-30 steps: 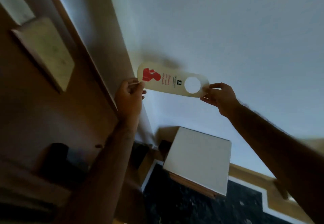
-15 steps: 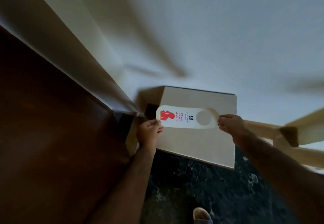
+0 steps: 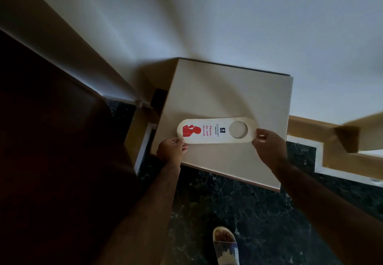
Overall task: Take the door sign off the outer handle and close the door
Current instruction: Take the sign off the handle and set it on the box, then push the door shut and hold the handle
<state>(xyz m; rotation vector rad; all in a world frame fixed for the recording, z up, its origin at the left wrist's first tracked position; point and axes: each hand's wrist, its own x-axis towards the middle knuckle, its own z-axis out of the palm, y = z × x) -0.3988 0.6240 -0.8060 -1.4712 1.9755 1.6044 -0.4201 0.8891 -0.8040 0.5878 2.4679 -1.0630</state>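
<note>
The door sign [image 3: 215,131] is a cream card with a round hole, a red figure and red "Please do not disturb" text. I hold it flat and sideways with both hands, just above a square white table top [image 3: 232,98]. My left hand [image 3: 171,149] pinches the end with the red figure. My right hand [image 3: 267,145] pinches the end with the hole. A dark brown wooden surface [image 3: 51,140], probably the door, fills the left side; no handle shows.
White walls [image 3: 228,16] rise behind the table. The floor [image 3: 238,213] is dark marbled stone with a white border and tan skirting [image 3: 310,132] at the right. A foot in a sandal [image 3: 226,244] stands at the bottom centre.
The view has tilted down from the wall to the floor. Both hands have carried the sign down, from in front of the wall to just over the white table top.
</note>
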